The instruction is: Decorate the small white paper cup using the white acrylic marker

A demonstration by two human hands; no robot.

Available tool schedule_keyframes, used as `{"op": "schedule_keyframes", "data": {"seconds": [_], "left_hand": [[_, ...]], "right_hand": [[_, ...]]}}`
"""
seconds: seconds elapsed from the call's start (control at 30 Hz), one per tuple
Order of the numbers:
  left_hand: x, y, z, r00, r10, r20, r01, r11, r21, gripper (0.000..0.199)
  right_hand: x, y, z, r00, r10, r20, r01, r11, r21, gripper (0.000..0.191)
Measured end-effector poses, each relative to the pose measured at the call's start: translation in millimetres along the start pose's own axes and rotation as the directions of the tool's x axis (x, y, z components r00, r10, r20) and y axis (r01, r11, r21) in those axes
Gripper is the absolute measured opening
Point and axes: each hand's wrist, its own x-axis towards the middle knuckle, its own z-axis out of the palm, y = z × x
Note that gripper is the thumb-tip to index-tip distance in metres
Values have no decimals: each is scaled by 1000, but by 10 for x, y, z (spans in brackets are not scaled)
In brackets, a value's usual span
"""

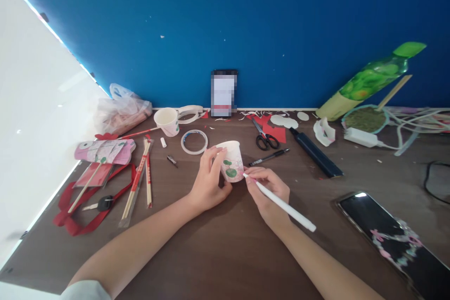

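In the middle of the table a white paper cup (pixel 232 155) with a green leaf print stands slightly tilted. My left hand (pixel 211 178) is closed round its left side, fingers over the rim area and thumb low. A white marker pen (pixel 281 204) is pinched in my right hand (pixel 269 190), its pink tip against the cup's lower right side. Just behind my right hand lies a black pen (pixel 269 157). Black-handled scissors (pixel 266 140) rest farther back on red paper (pixel 276 132).
A second paper cup (pixel 166 121) and a tape roll (pixel 194 142) are at back left. Wrapped chopsticks (pixel 137 183) and a key (pixel 104 203) lie left. A phone (pixel 223 93) leans on the blue partition; another phone (pixel 390 239) lies right. A green bottle (pixel 372 79) leans at back right.
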Motion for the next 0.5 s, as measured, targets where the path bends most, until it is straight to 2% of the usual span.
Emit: {"op": "schedule_keyframes", "data": {"seconds": [0.1,0.23,0.37,0.5], "left_hand": [[-2,2,-2,1000,-12,6,11,1000,15,88],[9,0,-9,998,-63,25,62,997,40,87],[21,-10,-17,992,-112,57,112,994,11,87],[25,-25,-25,987,-139,85,143,989,-45,86]], "right_hand": [[-1,-7,-2,1000,-15,-2,15,1000,-7,10],[-7,-31,-5,996,23,-82,-30,997,-77,6],[-22,-37,-21,991,86,-107,-98,989,-107,23],[-40,-24,-22,985,142,-102,-153,981,-117,7]]}}
